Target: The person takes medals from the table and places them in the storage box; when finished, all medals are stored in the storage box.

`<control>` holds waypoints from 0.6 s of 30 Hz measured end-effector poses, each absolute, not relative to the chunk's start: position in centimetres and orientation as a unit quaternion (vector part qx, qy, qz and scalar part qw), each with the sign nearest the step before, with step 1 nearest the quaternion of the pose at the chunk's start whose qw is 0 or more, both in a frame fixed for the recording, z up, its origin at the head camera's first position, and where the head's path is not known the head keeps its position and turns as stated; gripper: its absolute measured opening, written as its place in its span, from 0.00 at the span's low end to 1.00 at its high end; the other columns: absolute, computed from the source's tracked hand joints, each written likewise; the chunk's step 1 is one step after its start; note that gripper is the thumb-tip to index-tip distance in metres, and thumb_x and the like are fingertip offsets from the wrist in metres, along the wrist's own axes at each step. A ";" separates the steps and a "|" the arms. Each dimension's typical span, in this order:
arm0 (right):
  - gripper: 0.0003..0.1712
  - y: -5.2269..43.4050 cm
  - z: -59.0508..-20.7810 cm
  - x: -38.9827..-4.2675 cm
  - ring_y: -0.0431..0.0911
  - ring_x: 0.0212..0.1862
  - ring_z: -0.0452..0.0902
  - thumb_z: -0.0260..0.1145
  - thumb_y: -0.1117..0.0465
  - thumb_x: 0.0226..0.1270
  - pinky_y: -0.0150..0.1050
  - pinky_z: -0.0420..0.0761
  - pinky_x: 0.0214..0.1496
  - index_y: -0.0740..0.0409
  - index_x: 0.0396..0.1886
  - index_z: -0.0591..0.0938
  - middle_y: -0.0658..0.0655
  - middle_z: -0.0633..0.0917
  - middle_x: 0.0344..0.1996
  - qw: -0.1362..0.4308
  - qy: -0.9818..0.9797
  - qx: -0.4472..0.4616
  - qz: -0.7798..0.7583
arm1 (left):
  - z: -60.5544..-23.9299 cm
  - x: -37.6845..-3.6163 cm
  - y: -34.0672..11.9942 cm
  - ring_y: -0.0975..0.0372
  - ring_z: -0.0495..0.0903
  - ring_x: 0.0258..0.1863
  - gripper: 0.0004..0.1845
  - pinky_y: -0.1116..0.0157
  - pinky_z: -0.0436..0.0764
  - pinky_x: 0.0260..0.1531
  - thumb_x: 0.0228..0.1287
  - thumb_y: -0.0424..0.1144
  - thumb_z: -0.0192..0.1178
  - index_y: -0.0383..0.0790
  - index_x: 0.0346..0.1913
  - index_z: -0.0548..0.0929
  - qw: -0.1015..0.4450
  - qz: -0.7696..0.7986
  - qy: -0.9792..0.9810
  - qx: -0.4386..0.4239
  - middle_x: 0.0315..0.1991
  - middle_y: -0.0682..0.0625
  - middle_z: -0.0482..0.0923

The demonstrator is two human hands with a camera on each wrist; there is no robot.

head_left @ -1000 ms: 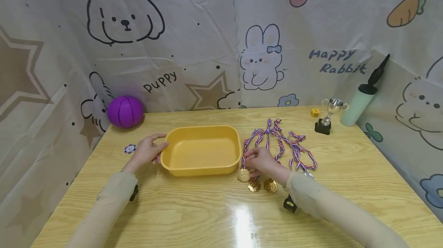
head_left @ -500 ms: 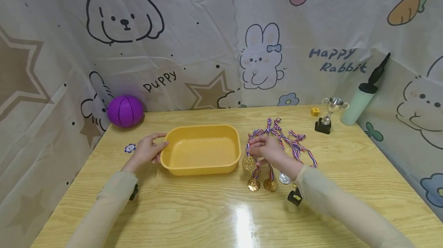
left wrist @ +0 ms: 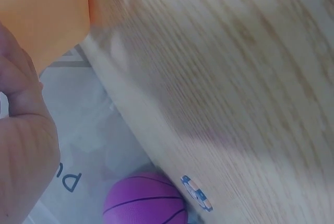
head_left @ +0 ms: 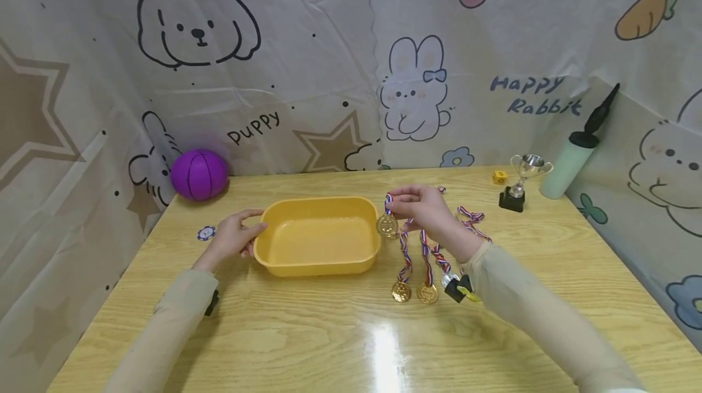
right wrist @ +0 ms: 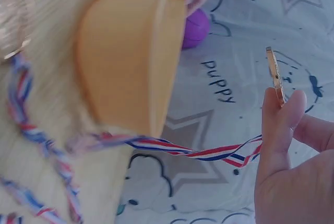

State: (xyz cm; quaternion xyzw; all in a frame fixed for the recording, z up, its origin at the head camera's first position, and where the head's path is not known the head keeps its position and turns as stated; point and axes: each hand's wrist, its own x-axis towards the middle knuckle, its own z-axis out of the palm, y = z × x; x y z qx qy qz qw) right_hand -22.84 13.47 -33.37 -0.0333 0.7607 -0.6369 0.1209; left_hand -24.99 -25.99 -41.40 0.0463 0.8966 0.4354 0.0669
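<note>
My right hand [head_left: 419, 207] pinches the striped ribbon of a gold medal [head_left: 387, 226] and holds it lifted beside the right rim of the yellow tub [head_left: 320, 265]. In the right wrist view the gold medal [right wrist: 275, 75] hangs edge-on above my fingers, its ribbon [right wrist: 209, 152] trailing left past the yellow tub [right wrist: 130, 57]. My left hand [head_left: 233, 239] grips the tub's left rim. Two more gold medals [head_left: 415, 293] and a silver one [head_left: 451, 279] lie on the wooden table [head_left: 340, 332] below my right hand, their ribbons spread out behind.
A purple ball [head_left: 198, 175] sits at the back left against the printed cloth wall, with a small blue-white chip [head_left: 205, 233] in front of it. At the back right stand a small silver trophy [head_left: 523, 181], a yellow die [head_left: 498, 178] and a pale green pump [head_left: 570, 158].
My right hand has risen from the table with one gold medal and moved back and left, up beside the tub's right rim. The left hand stayed on the tub.
</note>
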 end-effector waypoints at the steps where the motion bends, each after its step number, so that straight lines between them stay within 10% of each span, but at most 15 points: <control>1: 0.24 13.3 -33.1 -22.8 0.38 0.33 0.82 0.64 0.64 0.66 0.31 0.84 0.28 0.67 0.59 0.73 0.48 0.83 0.35 0.120 0.759 -0.037 -0.639 | -41.4 -25.0 -26.0 0.65 0.73 0.09 0.28 0.67 0.77 0.11 0.70 0.42 0.57 0.34 0.68 0.66 0.067 0.435 0.897 0.047 0.12 0.52 0.75; 18: 0.20 8.0 -28.7 -22.5 0.40 0.31 0.81 0.66 0.68 0.63 0.30 0.83 0.25 0.66 0.55 0.76 0.50 0.83 0.34 0.109 0.698 -0.084 -0.703 | -41.3 -24.9 -25.9 0.66 0.72 0.08 0.28 0.66 0.77 0.11 0.70 0.41 0.57 0.34 0.68 0.66 0.063 0.435 0.897 0.049 0.11 0.53 0.74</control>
